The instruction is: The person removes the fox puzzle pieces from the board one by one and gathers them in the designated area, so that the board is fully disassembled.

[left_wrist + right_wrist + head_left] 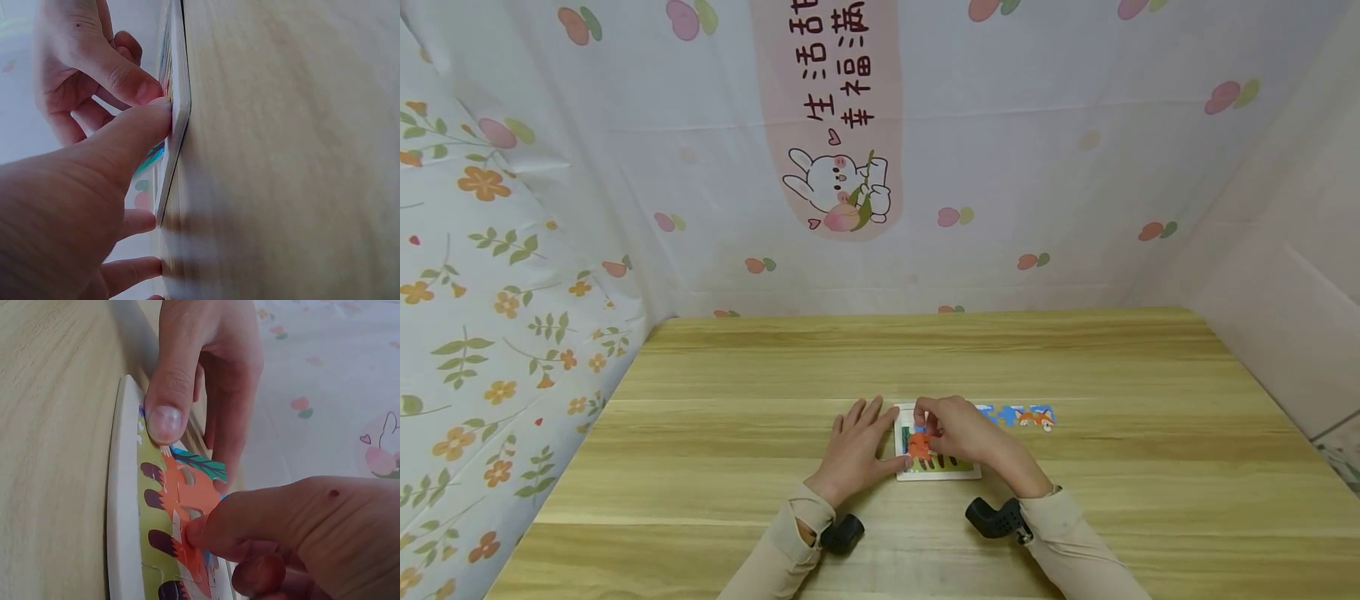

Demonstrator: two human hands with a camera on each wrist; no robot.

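The table (737,450) shows a pale wood grain, its face smooth with a low satin sheen. The tray (122,487) looks like thick white board, matt and smooth along its rim; the printed picture (156,506) inside reads as coated card with only a faint gloss. At the right, the loose pieces (1035,419) have the same smooth printed-paper face. Both sleeves (778,542) are matt woven-looking cloth, and the black wrist mounts (996,518) look like dull plastic. The far curtain (1037,167) is thin printed cloth, matt and creased; the left curtain (512,275) is similar cloth, rumpled.
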